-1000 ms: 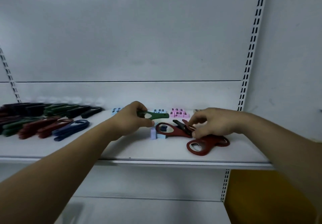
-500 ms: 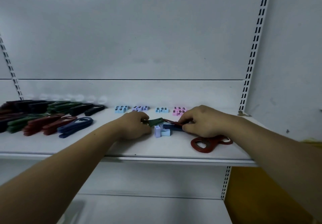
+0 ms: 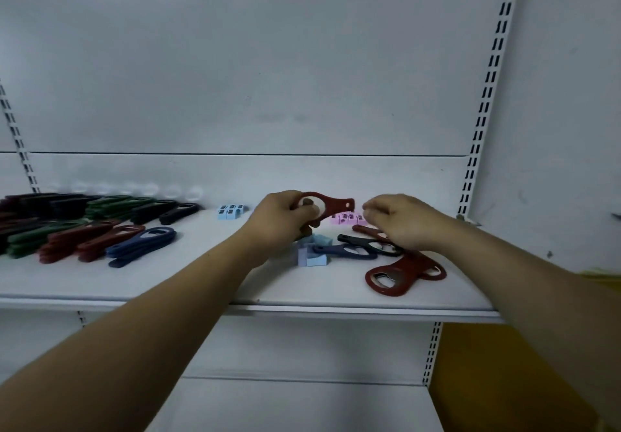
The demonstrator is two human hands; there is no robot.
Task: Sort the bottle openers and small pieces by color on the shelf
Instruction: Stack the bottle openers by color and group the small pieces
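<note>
Two hands over the shelf [image 3: 201, 283], mid-sort. Left hand [image 3: 279, 221] has its grip closed on a red opener [image 3: 327, 208], lifted clear of the shelf, head end pointing right. Right hand [image 3: 401, 221] hovers w/ fingers curled above the unsorted heap; can't tell if it pinches anything.

Heap below: black opener [image 3: 363, 241], navy opener [image 3: 339, 251], another red opener [image 3: 403, 272] nearest shelf edge, plus light-blue small pieces [image 3: 314, 255] touching the navy one.

Sorted stock at left: red stack [image 3: 87, 241], blue stack [image 3: 144, 245], green & dark stacks behind. Pink pieces [image 3: 346, 219] and blue pieces [image 3: 230, 211] in rows at the back.

Step in hand, prob.: carry the held red one left to the red stack. Next move needs a long leftward reach, laid flat on its own colour, w/o knocking the blue stack just beside it.
</note>
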